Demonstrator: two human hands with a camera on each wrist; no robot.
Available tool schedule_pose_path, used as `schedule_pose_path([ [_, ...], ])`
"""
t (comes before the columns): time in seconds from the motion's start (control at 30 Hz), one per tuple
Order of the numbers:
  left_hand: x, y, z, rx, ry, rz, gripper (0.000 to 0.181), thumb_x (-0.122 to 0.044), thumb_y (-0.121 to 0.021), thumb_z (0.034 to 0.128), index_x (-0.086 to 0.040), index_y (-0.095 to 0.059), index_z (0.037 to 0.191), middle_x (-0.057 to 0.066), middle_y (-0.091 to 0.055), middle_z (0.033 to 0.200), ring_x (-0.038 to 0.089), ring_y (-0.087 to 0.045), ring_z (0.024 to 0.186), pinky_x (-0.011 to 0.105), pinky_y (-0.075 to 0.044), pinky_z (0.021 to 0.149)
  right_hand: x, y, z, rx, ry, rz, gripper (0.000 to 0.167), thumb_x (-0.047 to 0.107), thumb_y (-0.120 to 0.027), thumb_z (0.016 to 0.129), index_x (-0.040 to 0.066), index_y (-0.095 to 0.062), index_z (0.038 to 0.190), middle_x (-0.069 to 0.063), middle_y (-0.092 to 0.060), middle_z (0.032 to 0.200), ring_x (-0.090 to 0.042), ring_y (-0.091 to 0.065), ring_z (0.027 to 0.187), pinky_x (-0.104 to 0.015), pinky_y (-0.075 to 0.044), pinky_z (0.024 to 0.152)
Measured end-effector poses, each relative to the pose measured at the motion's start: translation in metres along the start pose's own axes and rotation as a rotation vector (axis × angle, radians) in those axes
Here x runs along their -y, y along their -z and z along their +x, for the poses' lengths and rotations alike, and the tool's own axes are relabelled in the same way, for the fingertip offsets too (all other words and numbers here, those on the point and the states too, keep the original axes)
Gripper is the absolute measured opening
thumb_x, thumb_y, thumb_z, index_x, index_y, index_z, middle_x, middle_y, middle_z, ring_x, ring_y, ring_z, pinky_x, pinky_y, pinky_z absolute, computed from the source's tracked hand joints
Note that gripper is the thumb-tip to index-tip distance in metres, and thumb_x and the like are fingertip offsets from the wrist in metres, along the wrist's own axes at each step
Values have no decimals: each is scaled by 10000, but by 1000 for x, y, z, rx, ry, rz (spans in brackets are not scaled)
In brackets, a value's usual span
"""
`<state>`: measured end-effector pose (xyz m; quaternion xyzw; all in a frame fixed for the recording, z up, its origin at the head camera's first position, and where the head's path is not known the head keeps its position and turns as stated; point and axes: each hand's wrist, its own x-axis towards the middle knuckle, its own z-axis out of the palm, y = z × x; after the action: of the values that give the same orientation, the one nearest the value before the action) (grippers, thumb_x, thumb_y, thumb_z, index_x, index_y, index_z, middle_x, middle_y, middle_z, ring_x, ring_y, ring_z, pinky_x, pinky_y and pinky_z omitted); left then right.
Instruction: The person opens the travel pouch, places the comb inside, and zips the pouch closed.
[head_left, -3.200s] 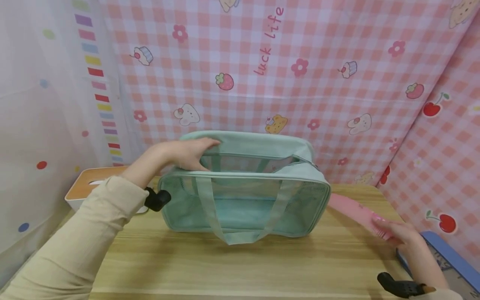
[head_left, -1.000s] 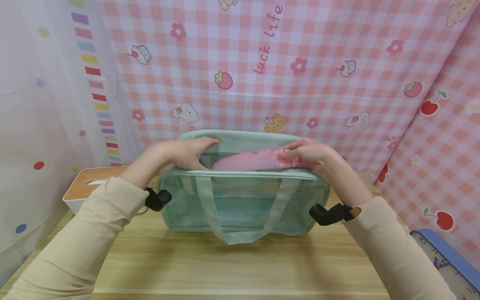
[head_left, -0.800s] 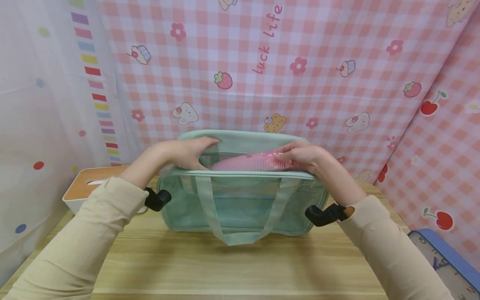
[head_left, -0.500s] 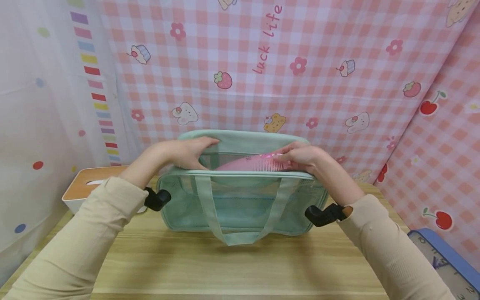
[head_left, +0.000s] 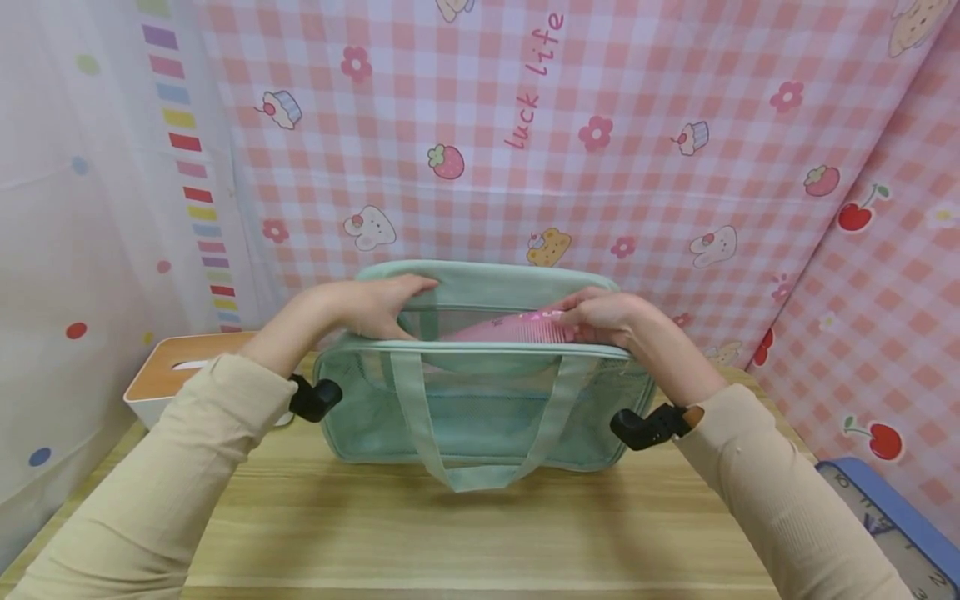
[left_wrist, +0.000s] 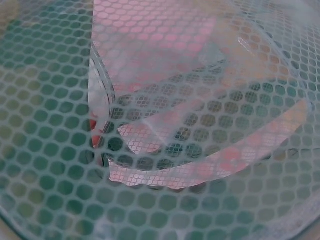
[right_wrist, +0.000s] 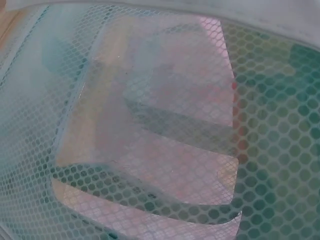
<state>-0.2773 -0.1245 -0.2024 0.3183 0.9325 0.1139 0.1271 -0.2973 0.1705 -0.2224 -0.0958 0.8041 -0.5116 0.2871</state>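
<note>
Pink comb [head_left: 513, 327], upper end pinched by right hand [head_left: 609, 315], sloping into bag [head_left: 487, 417], left hand [head_left: 375, 307] spread

Right hand [head_left: 603, 315] gripping pink comb [head_left: 517, 328], partly inside green bag [head_left: 483, 417], left hand [head_left: 377, 307] touching bag

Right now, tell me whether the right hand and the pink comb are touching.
Touching. The head view shows it plainly: the right hand holds the pink comb by one end, thumb against it.
</note>
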Motion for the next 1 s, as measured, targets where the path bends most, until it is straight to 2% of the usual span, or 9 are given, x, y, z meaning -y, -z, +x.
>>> schedule_pose_path([
  [0.07, 0, 0, 0, -2, -3, 0, 771, -220, -610, 864, 35, -157, 1432, 227, -188, 1487, 360, -215, 1366, 473, -220, 1127, 0, 0, 0, 14, -1, 12, 442, -3, -335, 956, -141, -252, 1367, -201, -510, 1205, -112, -603, 911, -173, -498, 829],
  [0.13, 1, 0, 1, -2, -3, -1, 765, -217, -606, 868, 33, -156, 1433, 224, -185, 1489, 358, -212, 1368, 471, -223, 1127, -1, 0, -1, 30, -2, 43, 456, -24, -302, 956, -148, -194, 1381, -300, -392, 1340, -235, -567, 1101, -244, -459, 960],
  [0.23, 1, -1, 1, -1, -10, 2, 766, -220, -604, 869, 35, -153, 1434, 223, -179, 1491, 357, -207, 1371, 470, -221, 1128, -2, 1, -3, 26, -3, 98, 461, -46, -261, 954, -172, -133, 1379, -348, -222, 1424, -377, -342, 1312, -363, -326, 1087],
  [0.3, 1, -2, 1, -2, -13, 2, 766, -222, -604, 870, 37, -154, 1433, 224, -179, 1491, 356, -206, 1372, 468, -221, 1128, -3, 2, -5, 1, -7, 112, 455, -29, -261, 960, -185, -135, 1367, -362, -197, 1421, -411, -253, 1339, -400, -280, 1105],
  [0.63, 2, -1, 1, 1, 1, 2, 766, -232, -600, 874, 21, -149, 1439, 212, -173, 1497, 350, -200, 1375, 474, -225, 1125, -3, 2, -8, -49, -38, 80, 498, 99, -318, 982, -135, -163, 1395, -355, -251, 1409, -412, -290, 1327, -399, -314, 1093],
  [0.73, 2, -1, 1, -2, 1, 6, 767, -241, -599, 875, 17, -150, 1440, 210, -175, 1497, 350, -201, 1375, 476, -229, 1123, -4, 3, -9, -49, -22, 104, 489, 106, -338, 984, -128, -197, 1390, -324, -340, 1379, -357, -457, 1238, -353, -391, 1042],
  [0.87, 2, -1, 1, -8, -3, 4, 762, -236, -600, 874, 21, -155, 1438, 212, -179, 1495, 352, -203, 1373, 476, -226, 1124, -7, 7, -13, -31, 56, 155, 487, 119, -372, 982, -138, -239, 1373, -173, -652, 1089, -145, -647, 945, -272, -501, 908],
  [0.97, 4, -2, 0, -21, -14, -5, 753, -228, -602, 874, 34, -170, 1431, 220, -197, 1488, 356, -221, 1368, 472, -231, 1124, -9, 11, -19, -32, 115, 199, 491, 126, -396, 978, -137, -253, 1367, 12, -694, 881, -79, -661, 833, -243, -528, 843],
  [1.0, 5, -3, 0, -30, -18, -8, 751, -232, -605, 874, 40, -176, 1428, 222, -206, 1485, 357, -231, 1365, 468, -233, 1124, -10, 13, -21, -41, 128, 211, 496, 130, -404, 977, -133, -254, 1369, 22, -694, 866, -77, -663, 826, -240, -532, 831],
])
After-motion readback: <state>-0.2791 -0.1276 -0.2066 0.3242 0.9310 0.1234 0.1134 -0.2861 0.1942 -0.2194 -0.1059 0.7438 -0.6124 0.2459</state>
